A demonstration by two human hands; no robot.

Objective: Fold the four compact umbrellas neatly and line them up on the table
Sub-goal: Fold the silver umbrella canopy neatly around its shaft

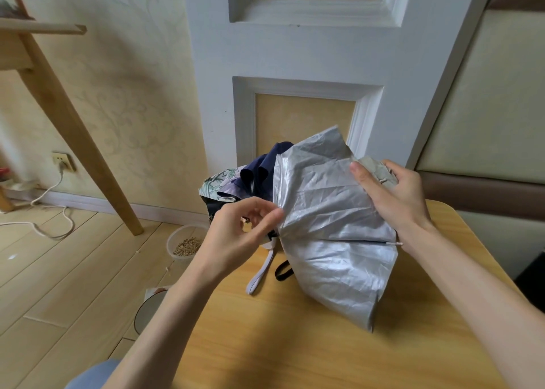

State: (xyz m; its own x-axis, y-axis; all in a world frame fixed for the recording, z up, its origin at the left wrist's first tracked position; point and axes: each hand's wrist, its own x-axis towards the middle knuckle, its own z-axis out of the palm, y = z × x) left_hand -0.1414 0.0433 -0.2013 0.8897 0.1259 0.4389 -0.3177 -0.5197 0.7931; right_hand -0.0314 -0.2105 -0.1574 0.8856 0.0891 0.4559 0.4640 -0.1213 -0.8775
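Silver umbrella (333, 226) pinched by left fingers (267, 213) and right fingers (362, 175).

One view only, head-worn and wide-angle. It sits above the near edge of the wooden table (295, 344), facing forward and tilted steeply down, close over the tabletop. The table fills the lower right of the frame. Beyond its far edge stands a panelled wall (295, 49); to its left lies plank floor (59, 285). Straight lines bow near the frame edges.
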